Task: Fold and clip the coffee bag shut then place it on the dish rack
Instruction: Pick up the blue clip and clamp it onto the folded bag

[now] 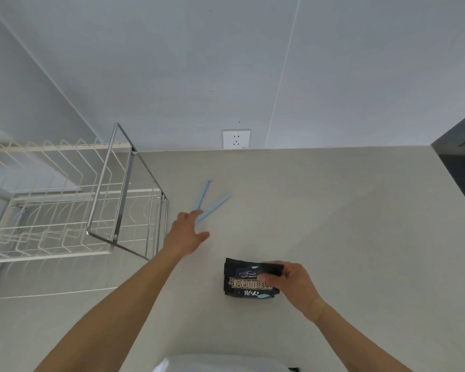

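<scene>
A black coffee bag (242, 284) with gold and white lettering lies flat on the beige counter, its top edge folded over. My right hand (290, 284) pinches that folded top at the bag's right side. A light blue sealing clip (211, 204) lies spread in a V shape farther back on the counter. My left hand (187, 232) reaches out to it with fingers apart, fingertips touching the clip's hinge end, which they partly hide. The dish rack (65, 210), white wire with a chrome frame, stands at the left.
A white wall socket (236, 139) sits on the grey wall just above the counter's back edge. The beige counter (333, 224) ends at the right against a dark surface (459, 162). A white rounded object (218, 363) shows at the bottom edge.
</scene>
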Tool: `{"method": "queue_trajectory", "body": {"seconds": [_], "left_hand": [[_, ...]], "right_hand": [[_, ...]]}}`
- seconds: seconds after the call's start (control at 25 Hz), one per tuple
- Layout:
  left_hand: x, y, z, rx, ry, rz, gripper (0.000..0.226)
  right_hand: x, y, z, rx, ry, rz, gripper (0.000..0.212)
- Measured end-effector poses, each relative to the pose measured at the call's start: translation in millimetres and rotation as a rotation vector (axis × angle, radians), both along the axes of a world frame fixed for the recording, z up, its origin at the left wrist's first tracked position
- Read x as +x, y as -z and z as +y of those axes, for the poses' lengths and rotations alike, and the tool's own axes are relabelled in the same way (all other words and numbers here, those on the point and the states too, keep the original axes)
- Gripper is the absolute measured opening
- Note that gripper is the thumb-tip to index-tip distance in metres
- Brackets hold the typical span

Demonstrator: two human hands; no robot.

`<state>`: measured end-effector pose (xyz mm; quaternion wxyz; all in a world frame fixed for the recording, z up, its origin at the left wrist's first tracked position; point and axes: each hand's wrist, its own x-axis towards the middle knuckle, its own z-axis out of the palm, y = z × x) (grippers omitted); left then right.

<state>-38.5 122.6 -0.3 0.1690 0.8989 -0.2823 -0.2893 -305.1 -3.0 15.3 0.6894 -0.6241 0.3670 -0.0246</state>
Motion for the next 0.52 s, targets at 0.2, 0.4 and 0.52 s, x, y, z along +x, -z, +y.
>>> {"method": "queue_trajectory", "body": {"seconds": [0.2, 0.4, 0.52], "left_hand": [[20.4, 25.1, -16.7, 0.173, 0.111, -0.198, 0.043], [2.2, 34.3, 8.1, 0.059, 0.07, -0.308, 0.019], [-21.0, 22.2, 22.7, -0.103, -0.02, -0.305, 0.015]], "right_hand": [[-2.8, 1.3, -1.6, -0.003, -0.01, 0.035, 0.023], [-6.4, -1.2, 0.3, -0.008, -0.023, 0.014, 0.029], [-7.5, -2.1, 2.4, 0.002, 0.011, 0.0, 0.029]]}}
